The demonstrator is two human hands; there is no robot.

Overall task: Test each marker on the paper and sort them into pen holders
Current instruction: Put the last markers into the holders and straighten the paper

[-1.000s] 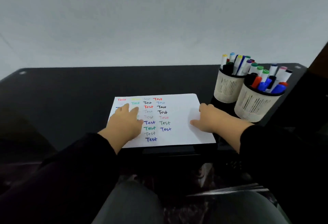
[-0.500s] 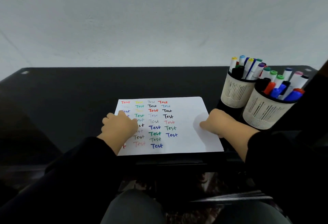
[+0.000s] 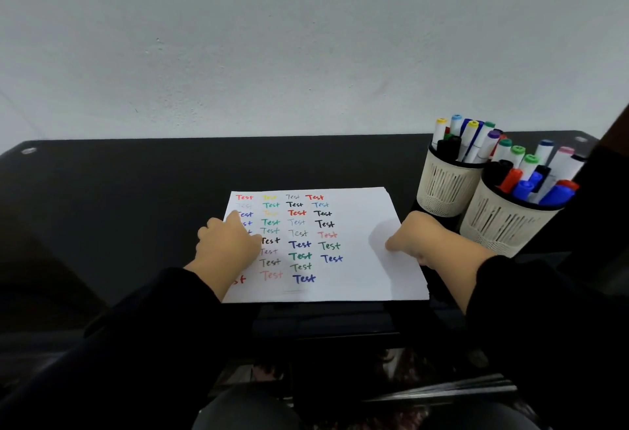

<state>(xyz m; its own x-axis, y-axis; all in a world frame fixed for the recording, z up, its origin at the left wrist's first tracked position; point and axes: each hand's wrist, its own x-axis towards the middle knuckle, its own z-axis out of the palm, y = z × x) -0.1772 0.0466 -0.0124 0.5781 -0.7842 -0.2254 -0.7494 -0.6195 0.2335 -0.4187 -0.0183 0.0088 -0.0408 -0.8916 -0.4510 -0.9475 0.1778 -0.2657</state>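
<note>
Now both hands rest on the paper (image 3: 357,211), the left hand (image 3: 227,246) curled loosely over the left column of "Test" marks where a second ago it lay flat, the right hand (image 3: 413,237) likewise drawn into a loose fist at the right edge; neither holds anything. No marker lies on the table (image 3: 136,198): all stand capped in the two holders (image 3: 446,184), near the right hand. Judged from this, testing and sorting appear complete.
</note>
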